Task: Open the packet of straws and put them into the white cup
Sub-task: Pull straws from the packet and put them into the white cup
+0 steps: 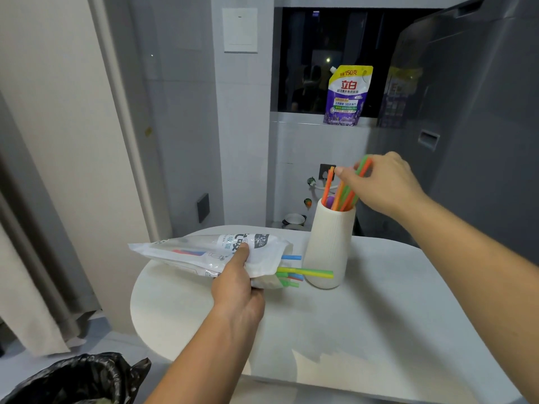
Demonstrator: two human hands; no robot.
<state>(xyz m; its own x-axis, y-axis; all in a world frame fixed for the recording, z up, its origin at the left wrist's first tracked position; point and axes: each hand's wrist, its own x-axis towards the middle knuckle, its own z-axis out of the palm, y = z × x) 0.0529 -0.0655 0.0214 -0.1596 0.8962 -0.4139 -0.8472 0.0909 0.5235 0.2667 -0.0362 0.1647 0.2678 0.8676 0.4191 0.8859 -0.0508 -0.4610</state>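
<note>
A white straw packet [204, 252] is held a little above the table by my left hand [236, 284], thumb on top. Its open right end shows several blue, green and red straws [306, 272] sticking out toward the cup. The tall ribbed white cup [328, 246] stands on the white table [393, 316] just right of the packet. Orange and green straws [344, 193] stand in the cup. My right hand [385, 182] is above the cup, fingers closed around the tops of those straws.
A black bin bag [78, 380] sits at the lower left beside the table. A purple detergent pouch [348, 96] stands on the window ledge behind. A grey appliance [466, 126] rises at the right, and a curtain [35, 258] hangs at the left.
</note>
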